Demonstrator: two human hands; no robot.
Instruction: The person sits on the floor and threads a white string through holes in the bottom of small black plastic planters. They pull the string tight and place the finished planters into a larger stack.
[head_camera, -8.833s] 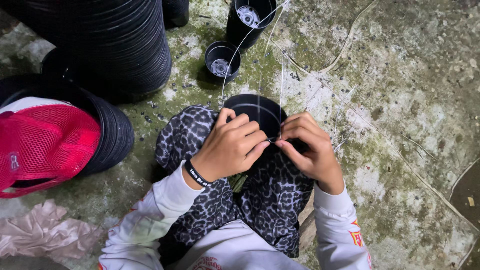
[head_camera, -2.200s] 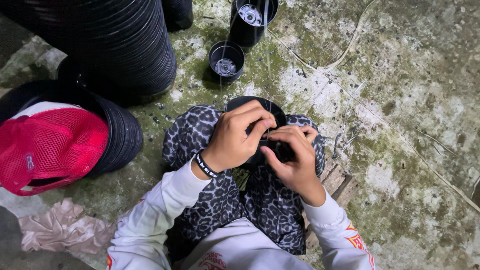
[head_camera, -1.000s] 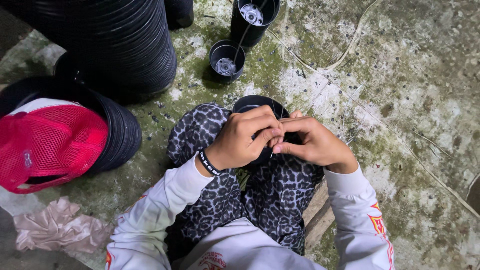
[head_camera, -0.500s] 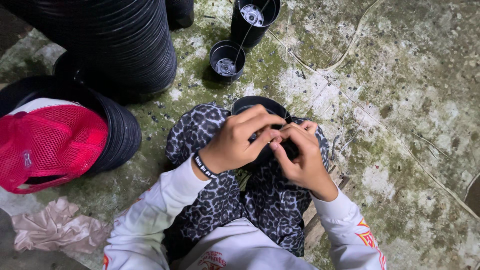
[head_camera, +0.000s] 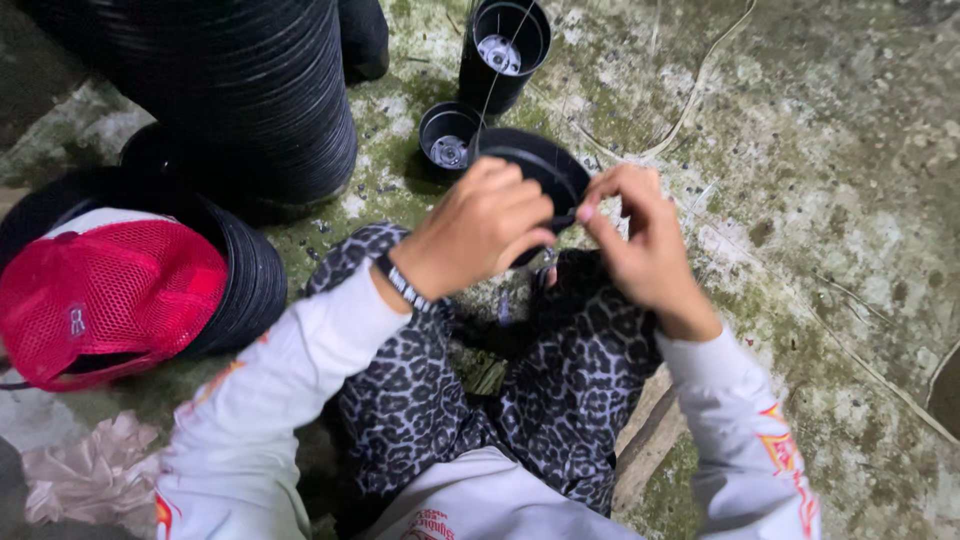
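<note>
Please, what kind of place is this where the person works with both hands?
Probably a plant nursery or backyard work area at ground level. The floor is rough, mossy concrete, tall stacks of black plastic pots stand nearby, and the left hand and right hand hold one black pot.

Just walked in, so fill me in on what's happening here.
A person sits on mossy concrete, working with both hands over their lap. The left hand grips a black pot by its rim, while the right hand pinches something small at that rim; what it is can't be made out. A thin string runs up toward two smaller pots ahead. A tall pot stack and a red cap sit to the left.
</note>
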